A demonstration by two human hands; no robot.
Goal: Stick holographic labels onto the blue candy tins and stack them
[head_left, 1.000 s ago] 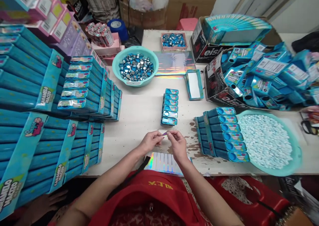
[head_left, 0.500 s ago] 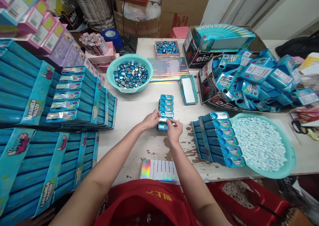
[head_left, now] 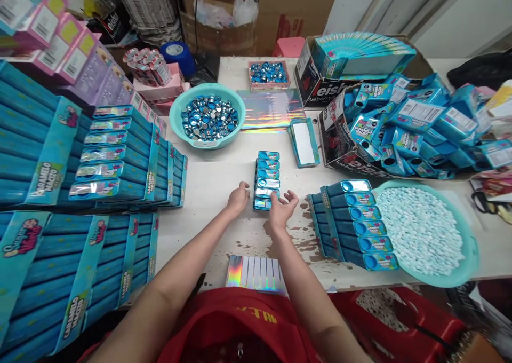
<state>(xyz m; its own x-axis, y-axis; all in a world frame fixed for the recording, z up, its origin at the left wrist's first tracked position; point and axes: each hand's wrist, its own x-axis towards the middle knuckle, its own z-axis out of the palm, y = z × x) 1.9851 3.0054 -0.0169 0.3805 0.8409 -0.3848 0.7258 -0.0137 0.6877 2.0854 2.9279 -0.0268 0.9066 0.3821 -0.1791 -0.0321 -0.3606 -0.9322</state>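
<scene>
A column of several small blue boxes stands at the middle of the table, their shiny ends facing up. Just left of its lower half is my left hand, fingers apart and not touching the boxes. My right hand is at the lower right of the column, thumb by the lower boxes and the other fingers spread, holding nothing. Nearer my body lies a holographic sheet with white strips. Above the column, a turquoise bowl holds blue and silver round pieces.
Stacked blue boxes fill the left side. To the right stand a bundle of blue boxes, a basin of pale candies and a carton heaped with blue boxes. A small open tray lies behind my right hand.
My left hand has moved left off the box column and opened. The fingers of my right hand have spread from their pinch. The view has shifted slightly.
</scene>
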